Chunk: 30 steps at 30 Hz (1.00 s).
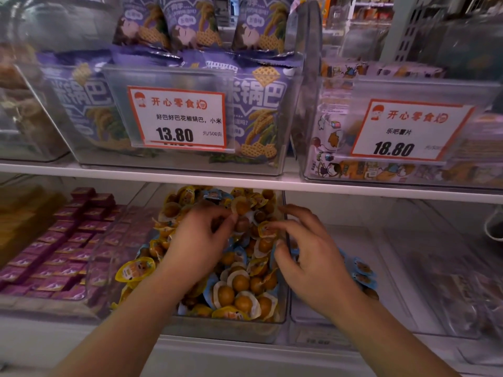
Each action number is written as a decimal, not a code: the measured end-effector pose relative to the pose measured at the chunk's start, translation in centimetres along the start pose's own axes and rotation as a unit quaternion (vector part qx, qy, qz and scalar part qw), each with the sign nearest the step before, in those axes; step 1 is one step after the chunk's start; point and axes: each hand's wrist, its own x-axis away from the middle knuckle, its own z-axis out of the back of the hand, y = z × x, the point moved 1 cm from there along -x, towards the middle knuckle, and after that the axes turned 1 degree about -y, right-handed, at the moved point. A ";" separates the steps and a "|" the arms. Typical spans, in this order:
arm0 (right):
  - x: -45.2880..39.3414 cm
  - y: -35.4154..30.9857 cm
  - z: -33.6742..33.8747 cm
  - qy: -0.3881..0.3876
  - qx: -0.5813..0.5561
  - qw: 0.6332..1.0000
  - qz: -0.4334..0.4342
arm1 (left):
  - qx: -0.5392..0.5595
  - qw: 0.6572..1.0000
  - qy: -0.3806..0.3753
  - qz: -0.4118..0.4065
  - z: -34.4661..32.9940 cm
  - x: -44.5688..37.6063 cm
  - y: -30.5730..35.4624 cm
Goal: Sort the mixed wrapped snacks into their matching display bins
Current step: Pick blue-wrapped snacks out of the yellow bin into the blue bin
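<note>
A clear bin (226, 329) on the lower shelf holds a heap of small round wrapped snacks, yellow-wrapped ones (136, 270) mixed with blue-wrapped ones (239, 254). My left hand (196, 240) reaches into the heap, thumb and fingers curled around a snack near the back of the pile. My right hand (307, 257) hovers over the bin's right side, fingertips touching a yellow-wrapped snack (268, 229). More blue-wrapped snacks (363, 270) lie in the bin to the right, partly hidden by my right hand.
A bin of purple wrapped squares (62, 248) sits at lower left. Above the white shelf edge (245, 182) stand a bin of purple rice-cracker bags (261, 104) with a 13.80 price tag (177, 118) and a chip bin tagged 18.80 (408, 129).
</note>
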 end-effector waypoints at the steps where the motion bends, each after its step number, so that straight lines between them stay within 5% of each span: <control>1: -0.1 -0.6 0.1 0.030 -0.010 0.999 0.007 | 0.083 0.996 0.016 0.038 0.6 -0.1 0.3; 4: -0.3 -3.2 -0.3 0.060 -0.068 0.996 0.027 | 0.288 0.943 0.032 0.164 2.2 -0.1 1.1; 7: -1.0 -5.3 -2.1 -0.049 -0.237 0.966 -0.095 | 0.412 0.880 -0.021 0.235 2.7 0.8 1.1; 10: -1.8 -6.1 -3.7 -0.111 -0.368 0.895 -0.228 | 0.365 0.905 -0.088 0.202 2.7 1.9 0.7; 13: -2.2 -5.6 -4.4 -0.053 -0.258 0.946 -0.190 | 0.303 0.932 -0.075 0.182 2.9 2.6 0.5; 16: -2.1 -5.4 -4.5 -0.007 -0.066 0.992 -0.105 | 0.342 0.918 0.001 0.202 3.8 2.5 -0.2; 19: -2.0 -5.5 -4.2 0.035 0.096 0.994 -0.039 | 0.369 0.906 0.058 0.200 4.3 2.4 -0.1; 22: -1.9 -5.7 -3.6 0.036 0.018 0.994 -0.097 | 0.362 0.912 0.104 0.160 3.7 2.5 0.7; 23: -2.0 -6.1 -3.5 0.028 -0.117 0.979 -0.163 | 0.325 0.929 0.134 0.119 3.4 2.8 1.0; 24: -1.9 -6.8 -3.6 0.004 -0.290 0.927 -0.238 | 0.268 0.947 0.164 0.062 3.2 3.1 1.4; 27: -1.0 -9.0 -3.5 -0.098 -0.644 0.673 -0.350 | 0.114 0.974 0.181 -0.079 1.8 4.4 3.0; 28: -0.7 -9.1 -3.3 -0.090 -0.675 0.642 -0.352 | 0.078 0.979 0.162 -0.097 1.1 4.7 3.6; 30: -0.3 -8.9 -2.2 -0.046 -0.684 0.638 -0.351 | 0.051 0.990 0.095 -0.091 -0.5 5.3 4.9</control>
